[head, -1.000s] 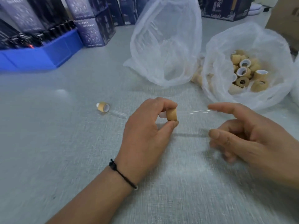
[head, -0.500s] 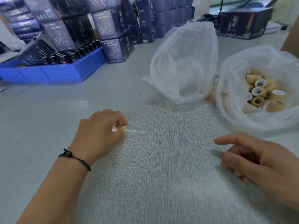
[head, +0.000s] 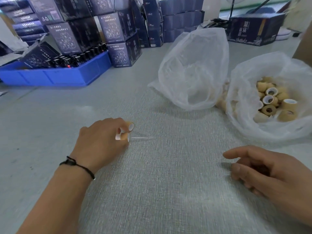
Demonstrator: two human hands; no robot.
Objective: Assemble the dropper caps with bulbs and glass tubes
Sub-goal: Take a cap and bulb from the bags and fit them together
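Two assembled droppers lie side by side on the grey worktop (head: 168, 183), the near dropper (head: 124, 136) with its glass tube (head: 142, 137) pointing right, the far dropper (head: 130, 126) just behind. The left hand (head: 101, 141) curls its fingertips at the near one's cap; whether they pinch it, I cannot tell. The right hand (head: 270, 174) hovers loosely curled, holding nothing. A bag of caps (head: 273, 102) sits beyond, with a second bag (head: 194, 70) beside it.

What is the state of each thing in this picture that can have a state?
Left hand: at two droppers on the table; its grip is unclear.
Near dropper: assembled, lying, tube pointing right.
Far dropper: lying beside it, tube blurred.
Right hand: holds nothing, fingers loosely curled.
Bag of caps: open, caps loose inside.
Middle bag: standing, contents unclear.
Blue crate: filled with dark bottles.
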